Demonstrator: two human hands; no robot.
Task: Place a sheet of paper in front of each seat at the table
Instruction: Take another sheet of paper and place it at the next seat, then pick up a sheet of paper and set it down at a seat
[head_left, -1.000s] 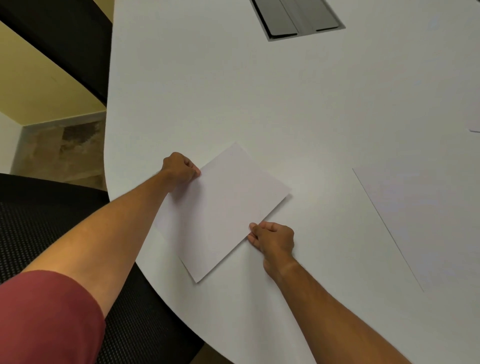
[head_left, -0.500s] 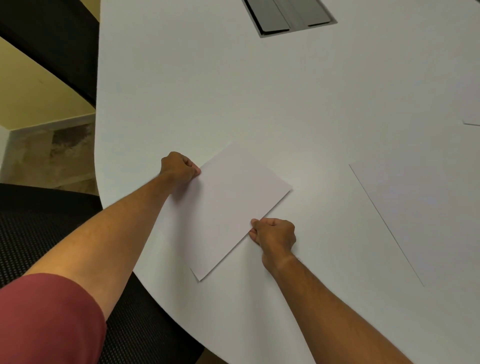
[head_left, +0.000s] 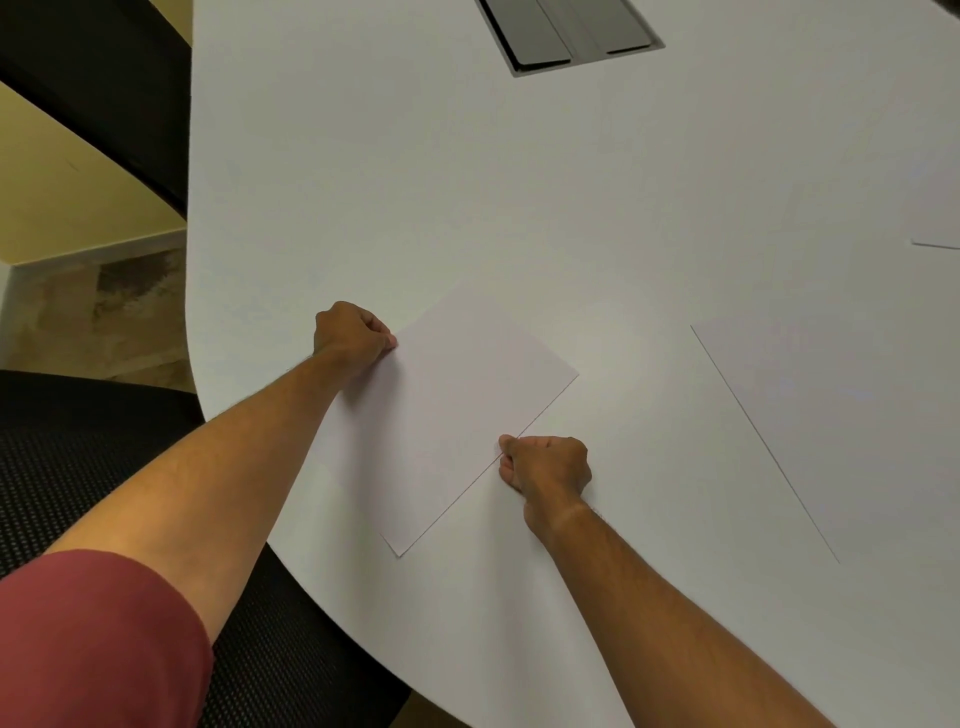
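Near the table's (head_left: 519, 208) rounded left end, head view: sheet of paper (head_left: 457, 415) lies flat on the white top, turned diagonal to the edge, in front of the black mesh chair (head_left: 104, 467) at lower left. Left hand (head_left: 350, 335) is curled, pinching the sheet's upper-left edge with thumb and fingertips. Right hand (head_left: 545, 465) is curled too, pinching the lower-right long edge about midway along. Both forearms reach in from the bottom of frame; a dark red sleeve (head_left: 93, 644) covers the left upper arm. Second sheet (head_left: 831, 415) lies flat to the right, well apart from the held one, also diagonal. Corner of a third sheet (head_left: 940, 228) shows at the right frame edge. Grey recessed panel (head_left: 571, 31) sits in the tabletop at the top of frame. Another dark chair back (head_left: 93, 93) at upper left, with yellow wall (head_left: 62, 208) and floor beyond.
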